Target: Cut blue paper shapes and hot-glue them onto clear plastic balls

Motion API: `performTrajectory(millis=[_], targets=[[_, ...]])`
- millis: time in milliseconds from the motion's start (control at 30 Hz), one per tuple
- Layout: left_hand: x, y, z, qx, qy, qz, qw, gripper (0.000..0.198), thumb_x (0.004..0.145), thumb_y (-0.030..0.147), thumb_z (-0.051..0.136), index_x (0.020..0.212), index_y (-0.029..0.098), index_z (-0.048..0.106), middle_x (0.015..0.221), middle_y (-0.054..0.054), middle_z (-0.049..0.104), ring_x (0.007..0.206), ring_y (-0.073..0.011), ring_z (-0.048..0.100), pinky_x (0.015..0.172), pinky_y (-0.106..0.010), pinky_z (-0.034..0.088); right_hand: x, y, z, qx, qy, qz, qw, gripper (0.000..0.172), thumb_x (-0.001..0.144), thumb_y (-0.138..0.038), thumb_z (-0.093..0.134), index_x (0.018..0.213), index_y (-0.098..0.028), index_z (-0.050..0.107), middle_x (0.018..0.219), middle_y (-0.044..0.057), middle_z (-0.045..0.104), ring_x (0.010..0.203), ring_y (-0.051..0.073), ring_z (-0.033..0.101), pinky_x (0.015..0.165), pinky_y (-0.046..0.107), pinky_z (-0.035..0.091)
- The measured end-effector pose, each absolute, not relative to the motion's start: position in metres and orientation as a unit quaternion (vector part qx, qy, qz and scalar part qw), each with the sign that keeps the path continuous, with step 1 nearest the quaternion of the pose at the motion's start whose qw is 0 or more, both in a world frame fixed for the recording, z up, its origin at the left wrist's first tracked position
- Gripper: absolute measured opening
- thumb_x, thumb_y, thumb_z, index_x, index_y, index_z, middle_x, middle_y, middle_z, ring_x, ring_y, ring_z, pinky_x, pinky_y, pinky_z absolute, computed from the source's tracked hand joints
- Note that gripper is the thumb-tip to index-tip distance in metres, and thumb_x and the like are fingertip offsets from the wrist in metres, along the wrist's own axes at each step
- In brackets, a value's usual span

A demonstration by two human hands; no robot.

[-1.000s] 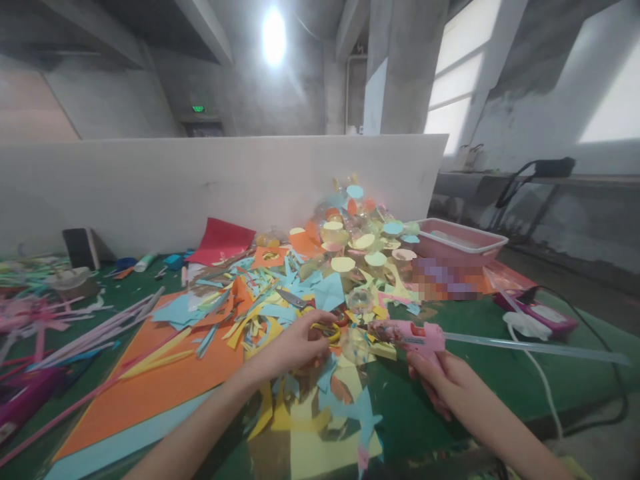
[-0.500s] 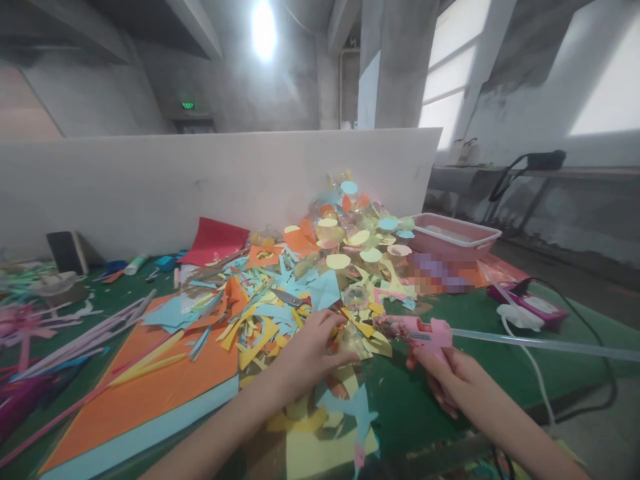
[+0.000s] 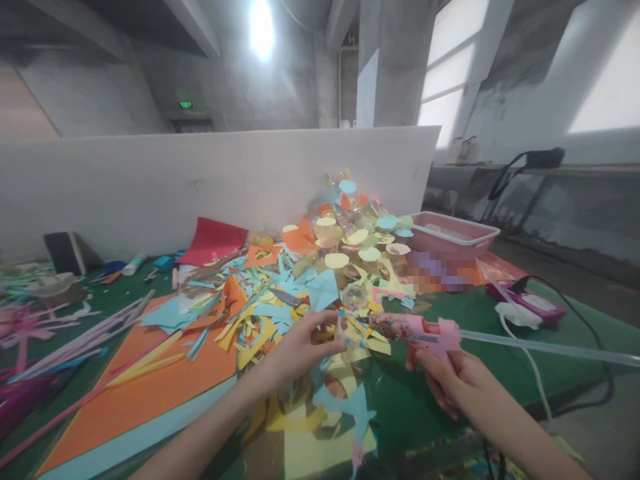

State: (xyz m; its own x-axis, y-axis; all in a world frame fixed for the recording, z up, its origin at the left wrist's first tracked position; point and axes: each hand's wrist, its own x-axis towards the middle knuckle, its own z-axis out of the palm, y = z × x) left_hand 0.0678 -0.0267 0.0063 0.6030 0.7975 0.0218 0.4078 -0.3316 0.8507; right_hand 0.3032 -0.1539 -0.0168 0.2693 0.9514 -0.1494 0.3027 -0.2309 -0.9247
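Observation:
My right hand (image 3: 450,373) is wrapped round the handle of a pink hot glue gun (image 3: 434,333), its nozzle pointing left and a long clear glue stick (image 3: 540,345) sticking out of its back. In my left hand (image 3: 313,340), thumb and fingers grip a small see-through plastic cup (image 3: 342,331), partly hidden by the fingers. Small blue specks show about the cup. The nozzle tip is close to it; whether they touch I cannot tell. Around my left hand lie paper scraps (image 3: 265,330) and a pair of scissors (image 3: 286,297).
Behind my hands rises a heap of clear cups topped with paper discs (image 3: 357,237). A pink basin (image 3: 453,233) stands at the back right. Orange card (image 3: 175,380) lies at the left. A white board (image 3: 150,187) closes off the back. A cable (image 3: 530,373) hangs at the right.
The clear cup in my left hand has been turned and shifted slightly left. My right hand has moved the glue gun slightly right.

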Motion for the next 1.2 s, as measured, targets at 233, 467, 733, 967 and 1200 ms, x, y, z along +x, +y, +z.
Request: performTrajectory(millis=[233, 467, 733, 967, 1200], targets=[[0.0681, -0.03, 0.0047, 0.768, 0.313, 0.222, 0.513, 0.032, 0.077, 0.04, 0.07, 0.103, 0.024, 0.06, 0.108, -0.002, 0.062, 0.095, -0.0181, 0.058, 0.085, -0.029, 0.045, 0.2963, -0.1521, -0.0087, -0.67, -0.468, 0.403, 0.414, 0.047, 0.075, -0.065, 0.049, 0.073, -0.018, 0.057, 0.042, -0.007, 0.039, 0.04, 0.01, 0.038, 0.042, 0.023, 0.032], [0.0668, -0.0301, 0.0057, 0.783, 0.307, 0.219, 0.494, 0.03, 0.081, 0.039, 0.067, 0.107, 0.025, 0.062, 0.111, -0.002, 0.062, 0.099, -0.0185, 0.055, 0.086, -0.029, 0.042, 0.2962, -0.1512, -0.0126, -0.656, -0.463, 0.411, 0.431, 0.046, 0.077, -0.064, 0.05, 0.07, -0.019, 0.054, 0.042, -0.007, 0.038, 0.039, 0.01, 0.036, 0.04, 0.022, 0.029], [0.068, -0.0324, 0.009, 0.782, 0.321, 0.215, 0.488, 0.033, 0.08, 0.041, 0.068, 0.107, 0.022, 0.063, 0.11, -0.004, 0.062, 0.092, -0.0176, 0.055, 0.082, -0.028, 0.042, 0.2948, -0.1513, -0.013, -0.661, -0.446, 0.42, 0.432, 0.048, 0.074, -0.067, 0.051, 0.069, -0.019, 0.052, 0.042, -0.007, 0.039, 0.038, 0.01, 0.038, 0.039, 0.022, 0.029], [0.0682, -0.0325, 0.0099, 0.782, 0.321, 0.214, 0.489, 0.033, 0.079, 0.041, 0.067, 0.107, 0.023, 0.063, 0.111, -0.005, 0.063, 0.094, -0.0189, 0.056, 0.083, -0.03, 0.042, 0.2957, -0.1509, -0.013, -0.668, -0.45, 0.403, 0.435, 0.043, 0.077, -0.063, 0.05, 0.066, -0.021, 0.05, 0.041, -0.007, 0.039, 0.037, 0.01, 0.039, 0.039, 0.022, 0.031], [0.0679, -0.0311, 0.0077, 0.782, 0.32, 0.218, 0.488, 0.035, 0.079, 0.044, 0.068, 0.107, 0.023, 0.064, 0.112, -0.004, 0.064, 0.098, -0.02, 0.057, 0.084, -0.03, 0.043, 0.2944, -0.1499, -0.011, -0.669, -0.446, 0.407, 0.434, 0.045, 0.073, -0.065, 0.051, 0.065, -0.021, 0.05, 0.041, -0.007, 0.038, 0.036, 0.01, 0.037, 0.038, 0.022, 0.031]])
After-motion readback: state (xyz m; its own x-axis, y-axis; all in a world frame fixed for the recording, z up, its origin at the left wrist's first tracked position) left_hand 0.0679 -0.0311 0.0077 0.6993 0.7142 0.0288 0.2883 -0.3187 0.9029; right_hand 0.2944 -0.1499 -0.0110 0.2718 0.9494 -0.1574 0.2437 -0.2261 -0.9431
